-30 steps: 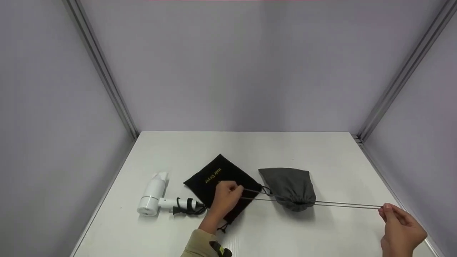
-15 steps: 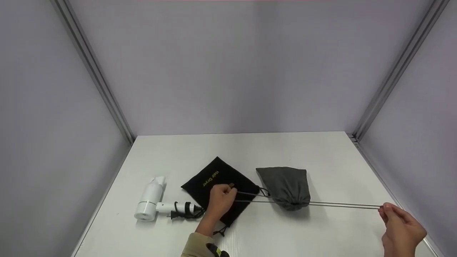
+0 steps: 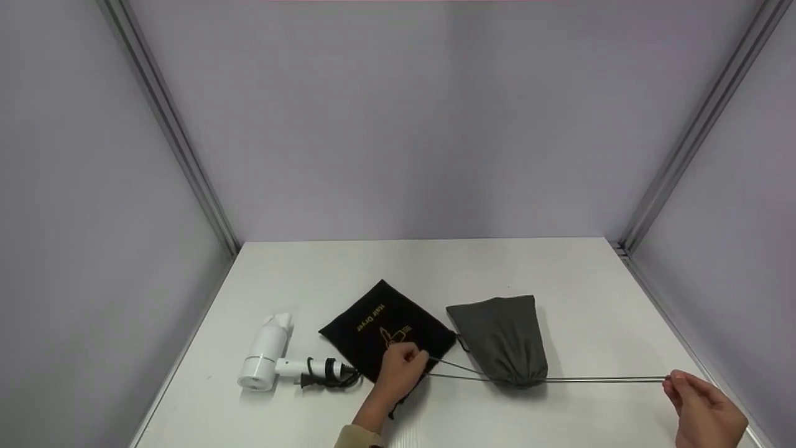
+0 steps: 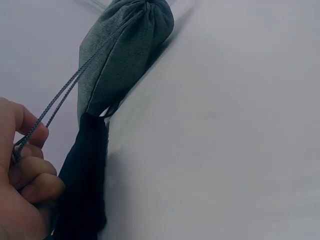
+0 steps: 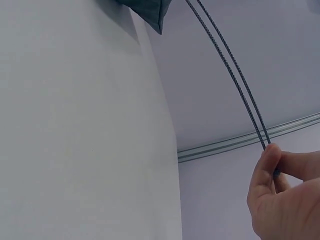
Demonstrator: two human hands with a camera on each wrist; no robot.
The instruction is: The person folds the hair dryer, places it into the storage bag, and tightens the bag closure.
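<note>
The grey bag [image 3: 502, 341] lies near the middle of the table [image 3: 559, 274], and its mouth now looks pulled shut. The left hand [image 3: 401, 368] and right hand [image 3: 706, 410] each pinch its strings [image 3: 603, 379], which have dropped lower since a moment ago.

A bare test booth: white table [image 3: 559, 280], plain lilac walls [image 3: 404, 124].

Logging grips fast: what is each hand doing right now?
Left hand: pinches the left cord of the grey pouch.
Right hand: pinches the right cord, pulled straight.
</note>
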